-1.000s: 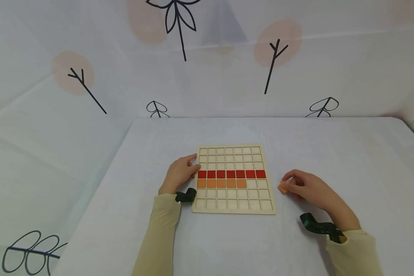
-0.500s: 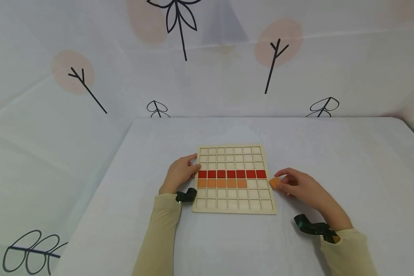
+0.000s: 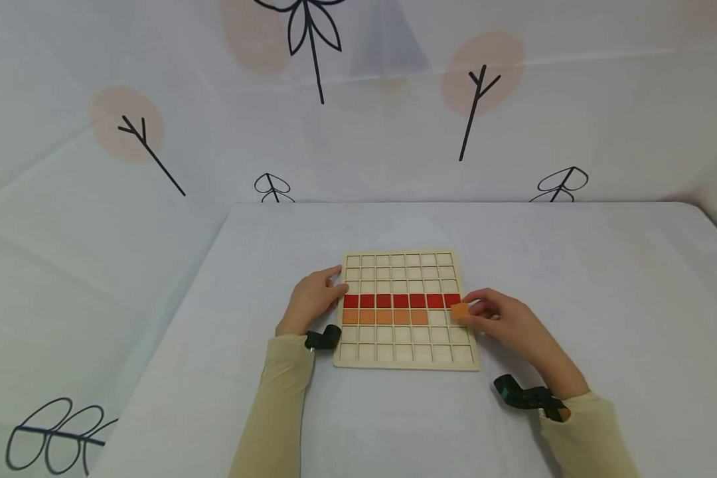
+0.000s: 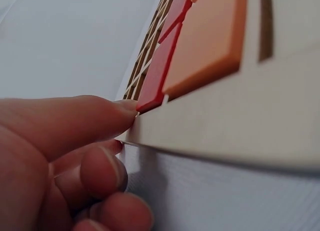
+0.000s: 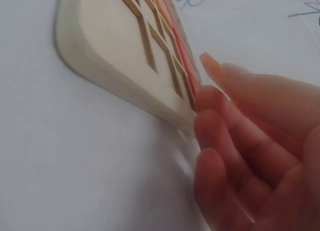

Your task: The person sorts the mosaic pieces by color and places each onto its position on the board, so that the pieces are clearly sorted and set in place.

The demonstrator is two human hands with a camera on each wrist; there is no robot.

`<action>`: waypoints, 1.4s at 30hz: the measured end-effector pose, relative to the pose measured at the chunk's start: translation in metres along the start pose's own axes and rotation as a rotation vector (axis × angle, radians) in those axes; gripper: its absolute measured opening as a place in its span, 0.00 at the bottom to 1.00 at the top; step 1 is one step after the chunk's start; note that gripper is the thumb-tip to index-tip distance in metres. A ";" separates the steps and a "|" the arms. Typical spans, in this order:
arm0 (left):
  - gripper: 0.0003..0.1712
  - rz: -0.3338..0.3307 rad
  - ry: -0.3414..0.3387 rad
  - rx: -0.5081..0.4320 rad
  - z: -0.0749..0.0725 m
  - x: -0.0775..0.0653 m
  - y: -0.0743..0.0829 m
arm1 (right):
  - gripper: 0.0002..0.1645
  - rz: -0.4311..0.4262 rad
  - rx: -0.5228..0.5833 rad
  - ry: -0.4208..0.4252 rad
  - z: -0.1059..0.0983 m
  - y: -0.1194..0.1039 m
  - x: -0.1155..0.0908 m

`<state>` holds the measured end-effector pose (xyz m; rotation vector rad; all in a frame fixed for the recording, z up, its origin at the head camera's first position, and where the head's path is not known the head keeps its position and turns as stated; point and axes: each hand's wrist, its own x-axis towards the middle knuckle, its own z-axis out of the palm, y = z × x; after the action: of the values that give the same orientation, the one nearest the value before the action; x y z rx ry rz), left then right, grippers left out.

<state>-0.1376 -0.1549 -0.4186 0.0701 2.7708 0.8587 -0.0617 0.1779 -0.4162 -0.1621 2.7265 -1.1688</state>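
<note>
A pale wooden grid board [image 3: 406, 366] lies on the table with a full row of red square tiles [image 3: 401, 301]. Below that row, several orange square tiles [image 3: 385, 317] fill the cells from the left, and the two right-end cells hold none. My left hand [image 3: 311, 302] holds the board's left edge; in the left wrist view its thumb [image 4: 95, 118] presses the rim beside a red tile. Between thumb and fingertips my right hand [image 3: 508, 322] pinches another orange tile [image 3: 460, 311], which overlaps the orange row's last cell and the right rim in the head view.
White cloth covers the table [image 3: 394, 425], and a printed cloth wall [image 3: 382, 133] rises behind it. Dark camera mounts sit on both wrists, the right one [image 3: 526, 395] standing out over the table near the board's lower right corner.
My right hand has moved left with the orange tile, from the table beside the board to over its right edge. The left hand has stayed in place.
</note>
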 end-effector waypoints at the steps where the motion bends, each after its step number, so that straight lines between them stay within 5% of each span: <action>1: 0.31 0.002 0.001 0.000 0.000 0.000 0.000 | 0.27 0.000 -0.001 0.010 0.001 -0.001 0.000; 25: 0.31 -0.031 0.006 0.009 0.000 0.000 0.002 | 0.18 -0.084 -0.089 0.035 0.022 -0.012 0.005; 42: 0.30 0.032 -0.004 0.016 0.000 0.001 0.005 | 0.16 -0.125 -0.184 0.054 0.027 -0.018 0.005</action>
<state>-0.1388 -0.1504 -0.4157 0.1187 2.7801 0.8436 -0.0607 0.1455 -0.4215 -0.3338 2.9071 -0.9627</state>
